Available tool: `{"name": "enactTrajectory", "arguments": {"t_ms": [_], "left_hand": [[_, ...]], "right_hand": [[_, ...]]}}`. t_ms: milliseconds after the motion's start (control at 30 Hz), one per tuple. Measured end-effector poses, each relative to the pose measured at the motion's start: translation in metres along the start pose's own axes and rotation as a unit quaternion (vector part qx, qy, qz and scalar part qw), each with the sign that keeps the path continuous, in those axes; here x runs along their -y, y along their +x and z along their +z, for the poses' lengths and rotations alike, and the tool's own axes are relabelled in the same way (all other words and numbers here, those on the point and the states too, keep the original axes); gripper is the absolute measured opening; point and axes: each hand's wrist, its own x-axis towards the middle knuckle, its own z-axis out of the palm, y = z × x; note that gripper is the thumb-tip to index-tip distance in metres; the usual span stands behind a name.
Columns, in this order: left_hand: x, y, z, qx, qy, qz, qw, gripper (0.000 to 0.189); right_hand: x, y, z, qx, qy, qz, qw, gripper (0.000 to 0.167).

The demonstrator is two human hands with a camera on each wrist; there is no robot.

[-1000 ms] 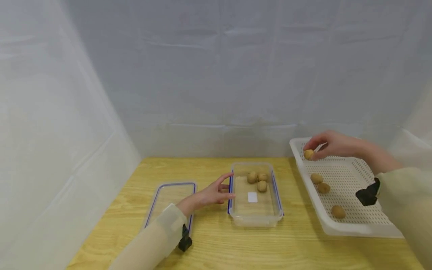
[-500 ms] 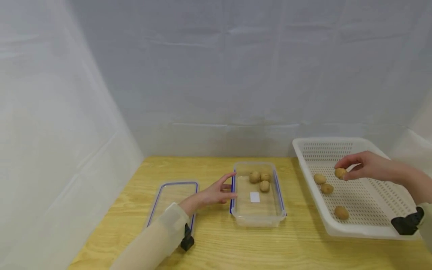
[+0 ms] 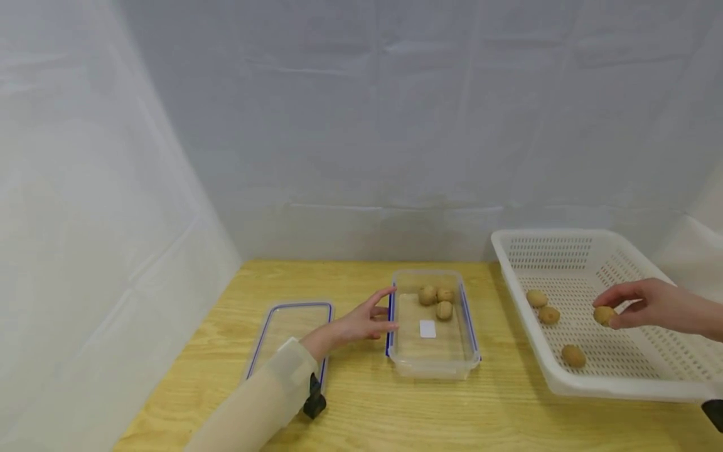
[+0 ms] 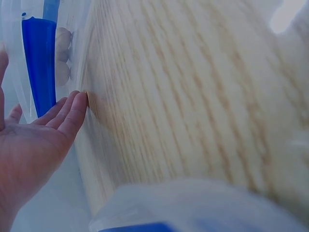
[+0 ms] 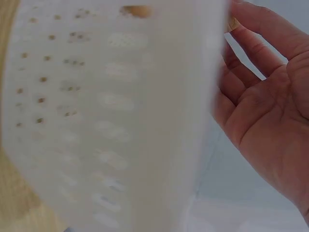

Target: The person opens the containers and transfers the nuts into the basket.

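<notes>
My left hand point(image 3: 358, 321) touches the left side of a clear plastic box point(image 3: 429, 368) with blue clips, its fingers stretched out. In the left wrist view the fingertips of that hand point(image 4: 38, 145) lie against the box wall by a blue clip point(image 4: 40, 63). Three walnuts point(image 3: 444, 310) sit inside the box toward the back. My right hand point(image 3: 658, 306) pinches a walnut point(image 3: 604, 315) between thumb and fingers, over a white perforated basket point(image 3: 550, 370). Mostly hidden by the basket rim in the right wrist view, the held walnut shows only an edge beside my right hand point(image 5: 275, 92).
In the basket lie three other walnuts, two close together point(image 3: 549, 315) near its left wall and one point(image 3: 573, 356) nearer the front. A clear lid point(image 3: 294, 320) with a blue seal lies left of the box, partly under my left forearm. White sheeting point(image 3: 361, 125) stands behind the wooden table point(image 3: 367, 408).
My right hand, pinching the walnut, has moved right and toward me across the basket, away from its back left corner. The left hand stays at the box.
</notes>
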Motion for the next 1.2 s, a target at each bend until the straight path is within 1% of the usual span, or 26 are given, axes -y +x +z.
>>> {"name": "enactTrajectory", "arguments": {"t_ms": [133, 333, 367, 533, 700, 933, 1067, 1200], "left_hand": [[0.002, 0.002, 0.000, 0.000, -0.001, 0.002, 1.0000, 0.078], [0.003, 0.002, 0.000, -0.003, 0.003, 0.003, 1.0000, 0.078], [0.003, 0.001, 0.000, -0.003, 0.003, 0.003, 1.0000, 0.078], [0.002, -0.001, 0.001, -0.005, 0.001, -0.002, 1.0000, 0.078], [0.002, -0.001, 0.000, -0.009, 0.000, -0.001, 1.0000, 0.078], [0.000, -0.001, 0.001, -0.007, 0.003, 0.003, 1.0000, 0.078], [0.000, -0.001, 0.001, -0.006, 0.003, 0.005, 1.0000, 0.078], [0.001, -0.001, 0.001, -0.005, -0.002, 0.005, 1.0000, 0.078]], "right_hand": [[-0.014, -0.006, 0.008, 0.005, 0.006, -0.007, 0.9999, 0.040], [-0.034, -0.006, 0.023, 0.028, 0.047, 0.019, 0.9984, 0.042], [-0.037, -0.006, 0.026, 0.030, 0.048, 0.018, 0.9983, 0.042], [-0.050, -0.005, 0.037, 0.036, 0.039, -0.014, 0.9985, 0.037], [-0.056, -0.002, 0.039, 0.042, 0.038, -0.033, 0.9979, 0.035], [-0.057, -0.001, 0.040, 0.063, 0.034, -0.033, 0.9969, 0.031], [-0.060, 0.000, 0.041, 0.077, 0.052, -0.044, 0.9947, 0.029], [-0.065, -0.001, 0.043, 0.088, 0.064, -0.064, 0.9920, 0.026]]}}
